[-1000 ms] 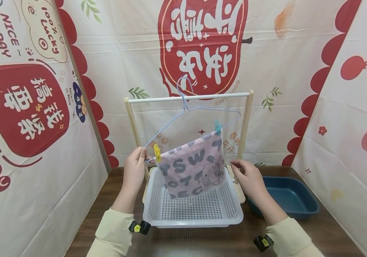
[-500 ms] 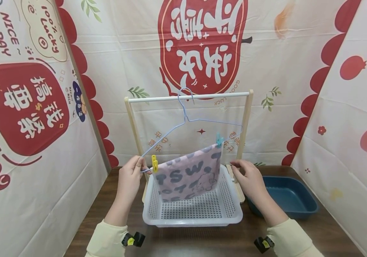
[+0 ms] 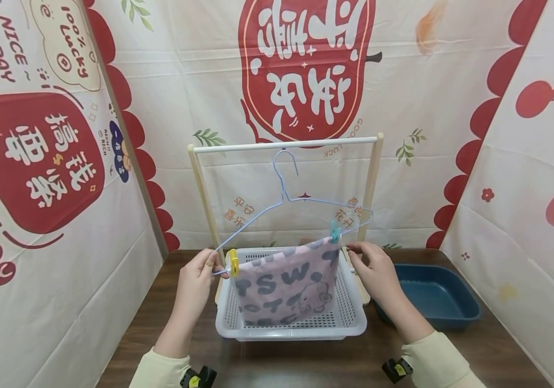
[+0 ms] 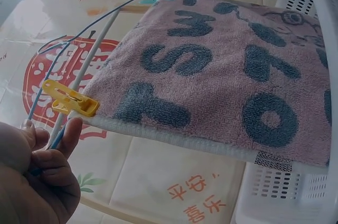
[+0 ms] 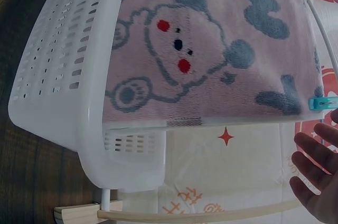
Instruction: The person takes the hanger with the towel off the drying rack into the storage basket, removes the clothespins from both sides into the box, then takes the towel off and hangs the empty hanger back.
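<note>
My left hand [image 3: 198, 277] grips the left corner of a blue wire hanger [image 3: 253, 220], thumb and fingers curled round the wire. Over the hanger's lower bar drapes a pink towel [image 3: 289, 285] with grey letters and a bear. A yellow clothespin [image 4: 71, 100] pinches its left end, a teal clothespin [image 3: 336, 231] its right. The towel's lower part hangs inside a white perforated basket [image 3: 301, 335]. Beside the basket's right rim, my right hand [image 3: 374, 269] holds nothing, its fingers loose and apart from the teal clothespin in the right wrist view [image 5: 322, 103].
A drying rack with a white rod [image 3: 238, 147] and wooden posts [image 3: 370, 188] stands behind the basket. The hanger's hook is below the rod. A dark blue basin [image 3: 439, 296] sits to the right on the brown wooden table [image 3: 277, 366]. Printed cloth surrounds the table.
My left hand has moved down, lowering the hanger and towel. The hook dropped from above the rod to below it, and the towel sank into the basket. My right hand stayed nearly still.
</note>
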A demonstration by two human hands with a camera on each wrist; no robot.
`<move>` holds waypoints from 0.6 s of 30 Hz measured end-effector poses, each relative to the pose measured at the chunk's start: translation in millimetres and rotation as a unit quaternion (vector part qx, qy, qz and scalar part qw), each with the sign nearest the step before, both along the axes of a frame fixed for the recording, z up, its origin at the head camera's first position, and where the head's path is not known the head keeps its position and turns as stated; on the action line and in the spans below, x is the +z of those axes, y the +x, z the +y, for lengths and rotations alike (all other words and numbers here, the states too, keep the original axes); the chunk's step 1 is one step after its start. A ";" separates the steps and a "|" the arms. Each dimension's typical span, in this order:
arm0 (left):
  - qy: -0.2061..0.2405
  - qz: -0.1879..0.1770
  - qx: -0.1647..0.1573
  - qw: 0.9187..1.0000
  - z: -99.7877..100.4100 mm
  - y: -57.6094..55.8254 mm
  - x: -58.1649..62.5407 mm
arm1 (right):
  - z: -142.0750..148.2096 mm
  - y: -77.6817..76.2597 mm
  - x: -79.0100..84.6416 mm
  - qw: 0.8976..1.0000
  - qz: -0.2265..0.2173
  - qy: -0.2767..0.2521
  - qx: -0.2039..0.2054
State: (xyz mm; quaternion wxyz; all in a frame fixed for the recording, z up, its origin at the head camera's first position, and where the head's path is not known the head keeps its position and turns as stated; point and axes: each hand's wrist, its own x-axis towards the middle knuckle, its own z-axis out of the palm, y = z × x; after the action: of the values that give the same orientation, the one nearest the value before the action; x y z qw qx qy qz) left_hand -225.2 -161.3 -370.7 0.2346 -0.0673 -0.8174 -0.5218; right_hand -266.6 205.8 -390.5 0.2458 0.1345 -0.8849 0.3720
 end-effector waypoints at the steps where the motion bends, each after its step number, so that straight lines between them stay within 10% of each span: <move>1: 0.004 -0.002 -0.001 1.000 0.2 0.8 -0.9 | 0.1 -0.4 -0.4 1.000 0.004 0.000 0.000; 18: -0.020 -0.012 -0.008 1.000 3.4 10.1 -16.2 | 0.4 -1.7 -1.0 0.996 0.088 -0.005 0.004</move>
State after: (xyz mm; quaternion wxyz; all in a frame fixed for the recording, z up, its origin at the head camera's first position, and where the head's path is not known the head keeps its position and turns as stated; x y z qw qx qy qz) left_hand -215.1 -157.9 -386.9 0.2194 -0.0724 -0.8297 -0.5081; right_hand -268.3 206.2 -391.5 0.3216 0.1686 -0.8578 0.3637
